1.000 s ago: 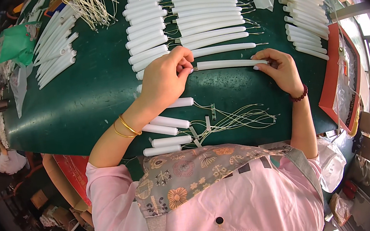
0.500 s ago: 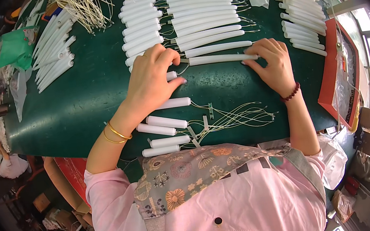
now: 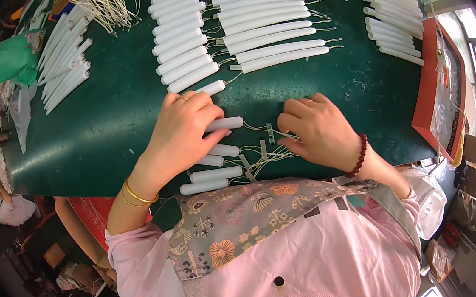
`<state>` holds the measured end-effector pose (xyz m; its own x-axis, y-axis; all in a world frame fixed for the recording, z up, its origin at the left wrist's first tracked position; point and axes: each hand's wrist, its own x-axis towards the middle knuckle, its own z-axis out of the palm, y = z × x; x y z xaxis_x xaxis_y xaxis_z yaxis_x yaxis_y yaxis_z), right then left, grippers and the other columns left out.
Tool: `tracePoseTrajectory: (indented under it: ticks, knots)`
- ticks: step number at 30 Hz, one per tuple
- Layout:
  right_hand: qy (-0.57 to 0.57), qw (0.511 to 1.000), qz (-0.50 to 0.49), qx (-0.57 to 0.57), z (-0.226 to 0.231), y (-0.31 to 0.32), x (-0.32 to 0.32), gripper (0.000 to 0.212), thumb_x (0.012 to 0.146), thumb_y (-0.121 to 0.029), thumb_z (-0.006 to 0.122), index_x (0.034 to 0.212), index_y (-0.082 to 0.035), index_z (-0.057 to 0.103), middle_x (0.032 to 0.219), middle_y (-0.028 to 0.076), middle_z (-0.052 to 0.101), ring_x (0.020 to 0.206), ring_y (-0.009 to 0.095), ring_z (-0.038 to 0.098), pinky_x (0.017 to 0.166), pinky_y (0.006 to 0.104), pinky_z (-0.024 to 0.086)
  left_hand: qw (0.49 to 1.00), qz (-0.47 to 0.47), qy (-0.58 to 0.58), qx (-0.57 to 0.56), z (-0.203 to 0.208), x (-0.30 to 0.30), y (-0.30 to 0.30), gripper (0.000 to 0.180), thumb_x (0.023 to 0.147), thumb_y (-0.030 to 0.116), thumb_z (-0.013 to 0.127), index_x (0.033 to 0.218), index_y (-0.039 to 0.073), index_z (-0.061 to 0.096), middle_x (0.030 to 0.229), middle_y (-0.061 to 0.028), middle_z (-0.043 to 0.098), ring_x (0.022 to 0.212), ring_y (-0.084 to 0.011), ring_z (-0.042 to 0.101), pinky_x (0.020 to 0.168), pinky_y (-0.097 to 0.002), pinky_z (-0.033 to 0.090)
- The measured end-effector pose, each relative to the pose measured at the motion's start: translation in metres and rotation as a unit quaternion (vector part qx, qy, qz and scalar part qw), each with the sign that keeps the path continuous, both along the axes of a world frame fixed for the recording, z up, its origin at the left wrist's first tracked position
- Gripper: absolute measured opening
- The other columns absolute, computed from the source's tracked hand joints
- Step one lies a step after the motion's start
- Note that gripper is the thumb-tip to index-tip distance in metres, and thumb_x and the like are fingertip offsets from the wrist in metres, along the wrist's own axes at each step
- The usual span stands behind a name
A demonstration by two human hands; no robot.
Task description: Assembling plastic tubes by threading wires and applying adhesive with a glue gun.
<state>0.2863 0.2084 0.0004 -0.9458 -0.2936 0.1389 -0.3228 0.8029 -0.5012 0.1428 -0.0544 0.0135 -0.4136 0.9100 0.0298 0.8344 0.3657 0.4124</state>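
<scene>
My left hand (image 3: pixel 179 132) is closed around a short white cylinder (image 3: pixel 230 123), whose capped end sticks out past the fingers. From that end, thin pale wires (image 3: pixel 255 127) run right to a small green circuit board (image 3: pixel 271 134) lying on the table. My right hand (image 3: pixel 322 135) pinches the wires just beyond the board; its fingertips partly hide them. Below, several more short cylinders (image 3: pixel 217 174) lie near the table's front edge, their cream wires (image 3: pixel 272 156) bundled toward my right hand. Just above my left hand lies another short cylinder (image 3: pixel 210 89), with a wire leading up and right.
Farther back, a column of short white cylinders (image 3: pixel 180 51) is wired to a column of long white tubes (image 3: pixel 277 35) on the green table (image 3: pixel 99 143). More tubes (image 3: pixel 393 26) are stacked at right beside an orange-red box (image 3: pixel 431 87). At left lie white tubes (image 3: pixel 64 63) and a green bag (image 3: pixel 17 60).
My right hand has let go of a long tube and moved down to the wires. My left hand has shifted down onto another short cylinder.
</scene>
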Motion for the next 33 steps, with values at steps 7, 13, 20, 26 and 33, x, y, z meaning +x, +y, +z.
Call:
tracePoseTrajectory:
  ticks: [7, 13, 20, 26, 33]
  knots:
    - [-0.131, 0.983, -0.023, -0.129, 0.027, 0.042, -0.014, 0.018, 0.091, 0.000, 0.072, 0.108, -0.004, 0.074, 0.093, 0.011, 0.075, 0.078, 0.026, 0.070, 0.079, 0.0371, 0.055, 0.994, 0.085, 0.051, -0.038, 0.013, -0.009, -0.015, 0.020, 0.082, 0.020, 0.087, 0.092, 0.008, 0.075, 0.093, -0.0037, 0.063, 0.096, -0.0252, 0.063, 0.086, -0.0406, 0.042]
    - [-0.231, 0.939, -0.112, -0.230, 0.025, 0.094, -0.027, 0.032, 0.095, 0.004, 0.070, 0.126, 0.001, 0.075, 0.111, 0.008, 0.078, 0.088, 0.012, 0.068, 0.084, 0.0282, 0.057, 0.990, 0.035, -0.029, 0.133, 0.011, -0.008, 0.042, 0.029, 0.088, 0.023, 0.083, 0.112, 0.007, 0.076, 0.103, -0.0076, 0.070, 0.086, -0.0321, 0.068, 0.075, -0.0418, 0.052]
    - [-0.132, 0.965, -0.070, -0.217, 0.015, 0.113, -0.021, 0.033, 0.094, 0.003, 0.072, 0.127, 0.001, 0.075, 0.117, 0.009, 0.078, 0.086, 0.014, 0.070, 0.087, 0.0291, 0.058, 0.983, -0.024, -0.141, 0.118, -0.024, -0.012, 0.084, 0.033, 0.088, 0.010, 0.083, 0.120, 0.007, 0.077, 0.098, -0.0088, 0.076, 0.073, -0.0250, 0.066, 0.068, -0.0335, 0.055]
    - [-0.129, 0.956, -0.110, -0.237, 0.008, 0.114, -0.021, 0.022, 0.090, 0.004, 0.075, 0.111, -0.001, 0.080, 0.101, 0.011, 0.081, 0.089, 0.021, 0.078, 0.083, 0.0330, 0.060, 0.980, -0.016, -0.105, 0.170, -0.032, -0.013, 0.081, 0.012, 0.088, 0.009, 0.079, 0.100, 0.007, 0.080, 0.085, -0.0076, 0.071, 0.077, -0.0307, 0.070, 0.067, -0.0395, 0.056]
    - [-0.046, 0.986, -0.139, -0.080, -0.001, 0.101, -0.018, 0.025, 0.087, 0.002, 0.077, 0.110, -0.005, 0.080, 0.098, 0.011, 0.077, 0.086, 0.025, 0.074, 0.079, 0.0338, 0.058, 0.988, -0.014, -0.004, 0.152, -0.035, -0.007, 0.079, 0.009, 0.086, 0.003, 0.080, 0.094, 0.001, 0.078, 0.081, -0.0123, 0.066, 0.073, -0.0317, 0.065, 0.064, -0.0404, 0.052]
